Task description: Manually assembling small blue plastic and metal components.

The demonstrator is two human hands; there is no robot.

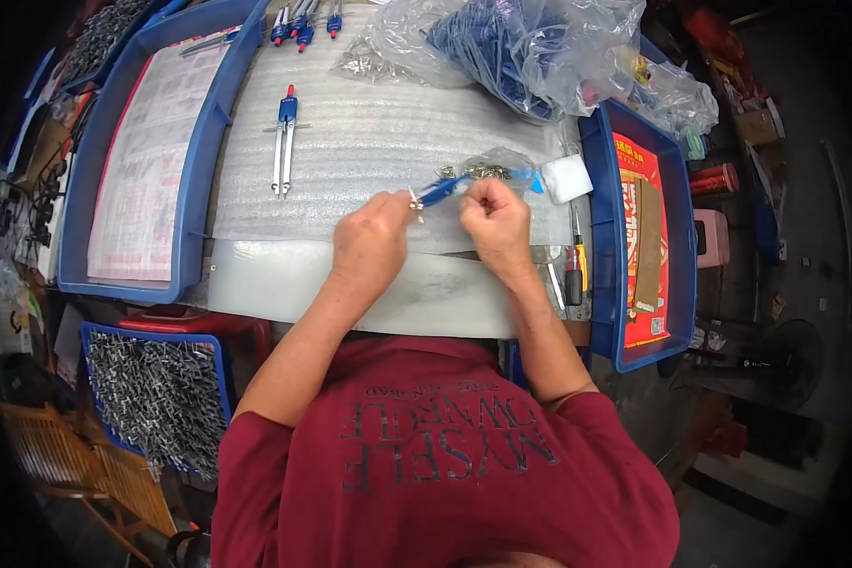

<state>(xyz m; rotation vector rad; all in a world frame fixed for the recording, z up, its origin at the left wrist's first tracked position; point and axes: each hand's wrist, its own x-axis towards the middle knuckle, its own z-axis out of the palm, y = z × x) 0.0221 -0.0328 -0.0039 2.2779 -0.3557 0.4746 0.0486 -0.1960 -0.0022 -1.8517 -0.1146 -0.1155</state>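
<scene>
Over the front of the foam-covered table, my left hand (374, 241) is closed on a drawing compass with a blue head (435, 193). The compass lies across the gap between my hands, its blue part slightly blurred. My right hand (498, 225) is pinched at the far end of that blue head; what its fingertips hold is hidden. Just beyond my hands sits a clear bag of small brass-coloured parts (488, 171). To the left, a blue-headed compass (285, 142) with a red tip and silver legs lies on the foam sheet (350, 142).
Blue trays stand left (194, 161) and right (683, 246). Several compasses (303, 24) lie at the back, beside a large plastic bag of blue parts (511, 52). A white block (566, 178) and screwdrivers (576, 270) are at right. A crate of metal parts (156, 393) sits lower left.
</scene>
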